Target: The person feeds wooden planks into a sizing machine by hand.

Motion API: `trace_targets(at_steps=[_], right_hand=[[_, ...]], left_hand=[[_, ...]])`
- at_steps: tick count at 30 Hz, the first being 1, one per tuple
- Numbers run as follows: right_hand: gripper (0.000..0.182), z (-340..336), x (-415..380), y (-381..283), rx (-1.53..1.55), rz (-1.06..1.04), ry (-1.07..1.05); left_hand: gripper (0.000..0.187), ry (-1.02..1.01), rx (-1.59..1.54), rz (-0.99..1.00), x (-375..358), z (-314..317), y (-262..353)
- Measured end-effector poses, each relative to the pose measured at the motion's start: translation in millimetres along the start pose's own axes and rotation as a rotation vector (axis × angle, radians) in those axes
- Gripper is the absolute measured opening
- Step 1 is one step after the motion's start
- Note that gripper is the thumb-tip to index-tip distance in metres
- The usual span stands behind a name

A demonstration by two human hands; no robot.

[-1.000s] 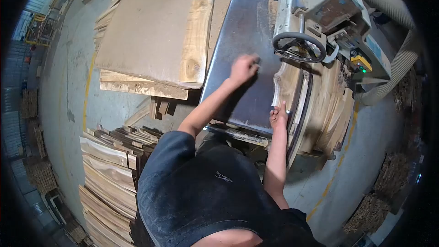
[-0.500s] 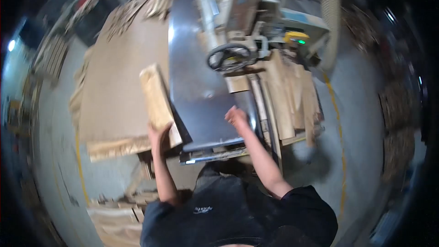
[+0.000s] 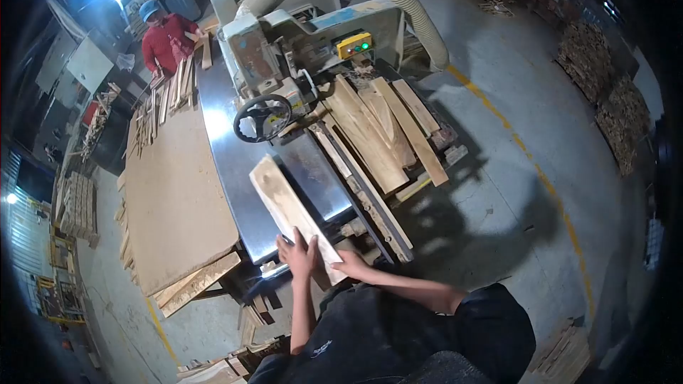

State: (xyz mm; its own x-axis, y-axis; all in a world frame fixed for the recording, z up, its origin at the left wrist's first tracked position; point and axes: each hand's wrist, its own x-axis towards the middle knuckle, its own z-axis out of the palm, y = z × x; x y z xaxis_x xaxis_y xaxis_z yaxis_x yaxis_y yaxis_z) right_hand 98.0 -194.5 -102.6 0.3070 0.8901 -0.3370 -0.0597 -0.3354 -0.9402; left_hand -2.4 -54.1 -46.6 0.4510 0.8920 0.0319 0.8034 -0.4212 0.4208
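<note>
A pale wooden board (image 3: 286, 199) lies lengthwise over the near end of the shiny metal machine table (image 3: 245, 203), its near end close to my body. My left hand (image 3: 299, 256) grips the board near that end from the left, fingers across its edge and face. On the opposite side, my right hand (image 3: 351, 265) holds the near right corner, thumb against the board. Beyond the board's far end stands a black handwheel (image 3: 262, 118) on the machine.
Left of the metal table is a brown panel surface (image 3: 174, 203) with wood strips (image 3: 178, 91) at its far end. More boards (image 3: 370, 135) lie right of the machine. A person in red (image 3: 168, 46) stands at the far end. A ribbed hose (image 3: 409, 11) runs overhead.
The board has moved right, from the brown panel onto the metal table. My right hand, earlier off the board over the metal, now grips it. The view has turned and shows more of the room.
</note>
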Motion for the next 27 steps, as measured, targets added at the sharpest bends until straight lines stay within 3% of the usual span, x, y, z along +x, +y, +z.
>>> trace_targets(at_steps=[1, 2, 4, 5, 7, 9, 11, 13, 15, 19, 23, 27], right_hand=[[0.036, -4.9, 0.3, 23.7, 0.266, 0.052, -0.034], [0.036, -17.4, -8.1, 26.0, 0.268, 0.043, -0.031], [0.035, -36.7, -29.6, 20.7, 0.574, 0.362, -0.020], [0.035, -41.0, -35.2, 15.5, 0.574, 0.354, -0.026], [0.044, -49.1, -40.2, 13.2, 0.917, 0.548, 0.014], [0.048, -45.1, -31.1, 20.9, 1.018, 0.517, 0.092], [0.049, -39.4, -19.6, 19.8, 1.134, 0.487, 0.343], [0.047, -44.9, -15.3, -6.0, 1.104, 0.470, 0.291], [0.056, -53.6, -0.9, -15.6, 0.804, 0.621, 0.077], [0.061, -56.5, 55.8, -42.5, 0.618, 0.636, 0.208], [0.052, -69.0, 113.9, -62.9, 0.845, 0.798, 0.205], [0.050, -69.4, 139.1, -80.1, 0.776, 0.759, 0.286]], left_hand=[[0.077, 0.023, -0.042, 0.049, 1.1, 11.8, 9.6], [0.078, 0.041, -0.040, 0.096, -0.8, 21.9, 20.4], [0.079, 0.052, -0.008, 0.153, -6.3, 33.5, 43.1], [0.078, 0.051, -0.045, 0.180, -3.2, 36.7, 52.2], [0.077, 0.039, -0.078, 0.216, 8.8, 42.0, 71.3], [0.076, 0.078, -0.062, 0.177, 25.5, 50.4, 87.7], [0.076, 0.105, -0.079, 0.151, 48.2, 57.8, 98.9], [0.076, 0.148, -0.067, 0.135, 69.7, 60.0, 103.4], [0.076, 0.192, -0.060, 0.123, 95.3, 59.5, 108.1], [0.074, 0.256, -0.040, 0.116, 149.5, 60.1, 104.4], [0.073, 0.326, -0.128, 0.144, 201.2, 55.8, 101.1], [0.071, 0.311, -0.170, 0.116, 236.1, 51.0, 96.6]])
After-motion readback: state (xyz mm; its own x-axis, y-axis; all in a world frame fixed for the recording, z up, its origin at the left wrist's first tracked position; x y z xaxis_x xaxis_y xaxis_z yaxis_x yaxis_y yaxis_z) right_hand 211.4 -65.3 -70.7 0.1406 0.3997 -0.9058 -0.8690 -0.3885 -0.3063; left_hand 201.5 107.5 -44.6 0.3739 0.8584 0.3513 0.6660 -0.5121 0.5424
